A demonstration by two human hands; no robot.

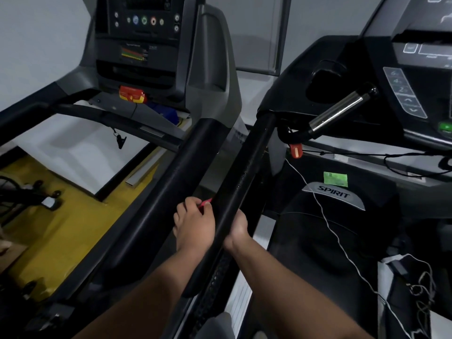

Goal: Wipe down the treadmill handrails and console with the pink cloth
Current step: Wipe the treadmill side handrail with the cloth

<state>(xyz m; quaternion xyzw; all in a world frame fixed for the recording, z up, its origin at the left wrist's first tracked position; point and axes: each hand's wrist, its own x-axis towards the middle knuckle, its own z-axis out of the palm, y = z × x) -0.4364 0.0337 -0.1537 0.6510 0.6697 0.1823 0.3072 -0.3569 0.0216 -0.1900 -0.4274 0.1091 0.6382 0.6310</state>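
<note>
Two treadmills stand side by side. A long black handrail [247, 167] of the right treadmill runs from the lower centre up to its console [420, 77]. My left hand [194, 225] is on the rail's left side and pinches a small visible bit of the pink cloth [205, 203] against it; most of the cloth is hidden. My right hand [238, 227] grips the same rail from its right side, fingers curled under it and out of sight. The left treadmill's black handrail [176, 177] lies just left of my hands, below its own console [144, 33].
A chrome pulse grip [340, 111] juts out near the right console, with a red safety key [296, 150] and a black cord below it. A thin white cable [325, 216] crosses the right treadmill's motor cover. Yellow floor [58, 231] and some dark equipment lie at the left.
</note>
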